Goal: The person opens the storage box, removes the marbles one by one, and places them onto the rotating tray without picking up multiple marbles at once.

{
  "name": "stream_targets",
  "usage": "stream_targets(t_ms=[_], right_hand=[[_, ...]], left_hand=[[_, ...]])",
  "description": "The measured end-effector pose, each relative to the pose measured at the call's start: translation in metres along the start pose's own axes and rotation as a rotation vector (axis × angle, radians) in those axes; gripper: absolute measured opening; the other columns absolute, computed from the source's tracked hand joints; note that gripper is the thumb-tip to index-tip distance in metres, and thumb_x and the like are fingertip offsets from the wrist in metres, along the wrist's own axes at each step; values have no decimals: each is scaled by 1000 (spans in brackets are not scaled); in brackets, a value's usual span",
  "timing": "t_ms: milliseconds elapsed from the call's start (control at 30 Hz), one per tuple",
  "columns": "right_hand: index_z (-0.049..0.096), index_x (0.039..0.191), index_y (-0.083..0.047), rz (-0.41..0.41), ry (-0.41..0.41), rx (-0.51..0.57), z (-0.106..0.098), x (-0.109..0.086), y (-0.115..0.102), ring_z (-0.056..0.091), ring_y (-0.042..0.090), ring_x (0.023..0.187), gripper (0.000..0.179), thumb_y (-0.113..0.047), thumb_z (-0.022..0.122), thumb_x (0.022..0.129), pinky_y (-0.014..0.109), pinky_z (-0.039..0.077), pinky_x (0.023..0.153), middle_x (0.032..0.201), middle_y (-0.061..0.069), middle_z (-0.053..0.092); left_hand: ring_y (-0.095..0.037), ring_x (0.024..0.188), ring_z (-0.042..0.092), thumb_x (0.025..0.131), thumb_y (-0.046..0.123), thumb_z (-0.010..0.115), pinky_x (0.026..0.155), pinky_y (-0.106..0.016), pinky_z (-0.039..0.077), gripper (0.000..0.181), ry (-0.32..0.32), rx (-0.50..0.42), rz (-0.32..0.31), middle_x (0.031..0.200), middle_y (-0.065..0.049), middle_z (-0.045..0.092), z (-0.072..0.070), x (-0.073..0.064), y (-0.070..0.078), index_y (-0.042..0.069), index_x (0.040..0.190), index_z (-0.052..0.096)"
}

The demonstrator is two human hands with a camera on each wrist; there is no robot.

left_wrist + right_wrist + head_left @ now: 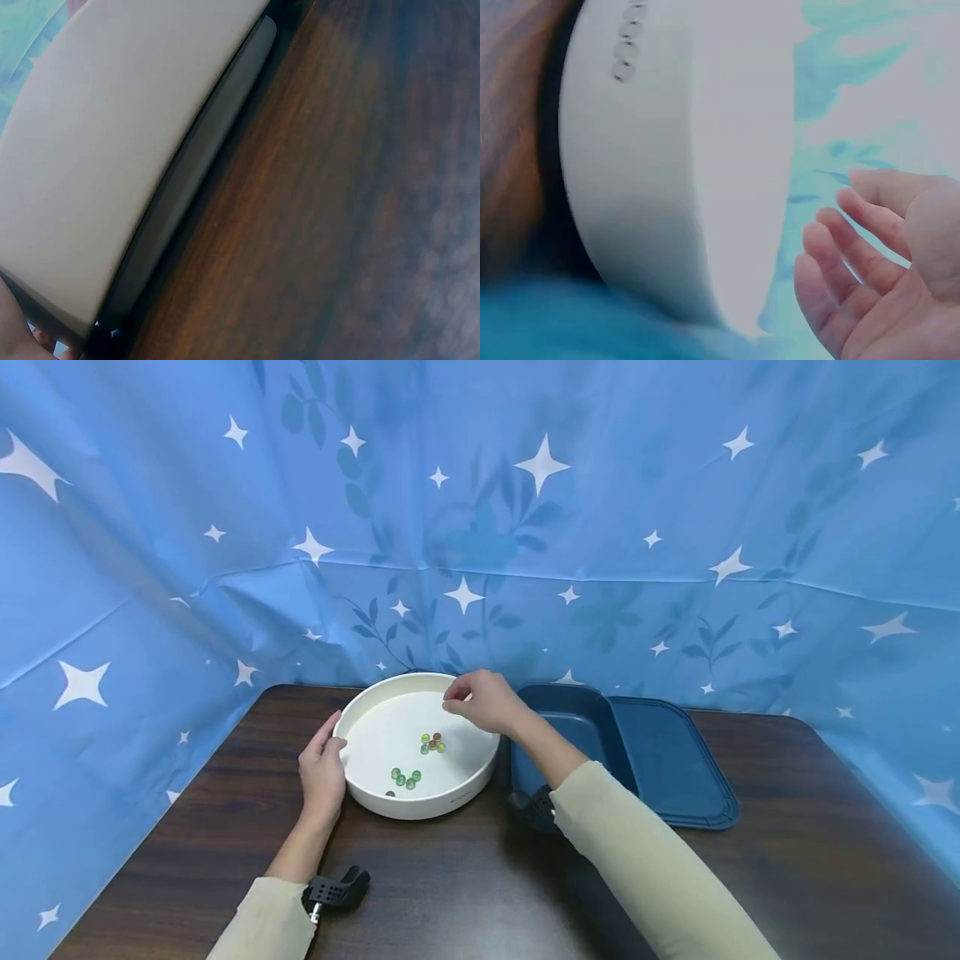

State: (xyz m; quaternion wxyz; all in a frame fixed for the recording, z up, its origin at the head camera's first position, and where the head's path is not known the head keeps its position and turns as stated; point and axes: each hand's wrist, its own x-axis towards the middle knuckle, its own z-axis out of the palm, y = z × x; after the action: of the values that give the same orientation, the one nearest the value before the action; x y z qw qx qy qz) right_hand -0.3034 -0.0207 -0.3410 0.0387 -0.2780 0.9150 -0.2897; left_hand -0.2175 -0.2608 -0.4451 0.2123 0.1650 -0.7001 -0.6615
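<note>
A round white tray (pixel 442 806) with a raised wall stands on the dark wooden table. Several glass marbles lie inside: a cluster of green ones (pixel 401 780) near the front, and a yellow-green and reddish-brown group (pixel 432 744) nearer the middle. One dark marble (pixel 390 793) sits by the front wall. My left hand (pixel 322 768) grips the tray's left side, thumb over the rim. Above the tray's right rim hovers my right hand (pixel 486 702). In the right wrist view, its fingers (pixel 829 255) are loosely bent, with nothing visible between them.
Right of the tray is a deep dark-blue rectangular pan (pixel 566 697), partly hidden by my right forearm. A flat blue tray or lid (pixel 675 760) lies beside it. Behind the table (pixel 450 893) hangs a blue curtain (pixel 480 527) with white stars.
</note>
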Motion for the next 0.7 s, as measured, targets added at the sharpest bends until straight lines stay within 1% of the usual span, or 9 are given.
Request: stream_targets(t_ms=[133,233,333,433,567,633,700], right_hand=[[77,107,-13,-13,46,-10,-23,-28,4,64,17,89,21,-27,64,98,31,55,75,103,3,74],[77,108,-15,-6,76,-21,-32,-49,11,63,16,84,21,-29,65,98,29,54,69,102,1,74],[77,108,-18,-16,109,-31,-38,-71,22,61,15,83,20,-29,66,97,27,53,65,102,0,74],[77,109,-18,-52,127,-40,-43,-92,33,61,13,86,19,-29,67,96,27,52,66,103,-2,73],[77,110,-17,-77,158,-9,-49,-118,47,62,12,86,19,-27,69,96,28,54,68,103,-3,73],[77,110,-16,-76,195,14,-51,-127,53,63,12,86,19,-26,69,96,28,55,69,104,-2,74],[77,110,-16,-81,227,19,-54,-130,59,65,12,87,19,-26,69,96,28,56,71,105,-1,74]], left_hand=[[-22,150,38,98,6,39,123,-43,34,54,2,-2,1,159,-3,44,0,0,0,11,151,49],[-22,150,38,98,6,39,123,-43,33,54,12,2,3,159,-4,45,0,0,0,11,151,49],[-22,150,37,98,7,39,123,-43,33,54,11,6,7,159,-4,44,0,1,-1,12,151,49],[-23,150,37,99,7,39,123,-44,33,54,4,1,-2,160,-4,44,1,0,-3,13,152,48],[-23,150,37,99,7,38,122,-45,33,55,-4,5,-16,160,-4,43,0,-3,-3,14,152,48],[-23,151,36,99,7,38,123,-44,33,55,-12,6,-12,160,-3,43,0,-3,-3,14,153,47],[-23,151,36,99,8,38,123,-44,33,54,-11,4,3,161,-3,42,-2,-2,-2,14,153,47]])
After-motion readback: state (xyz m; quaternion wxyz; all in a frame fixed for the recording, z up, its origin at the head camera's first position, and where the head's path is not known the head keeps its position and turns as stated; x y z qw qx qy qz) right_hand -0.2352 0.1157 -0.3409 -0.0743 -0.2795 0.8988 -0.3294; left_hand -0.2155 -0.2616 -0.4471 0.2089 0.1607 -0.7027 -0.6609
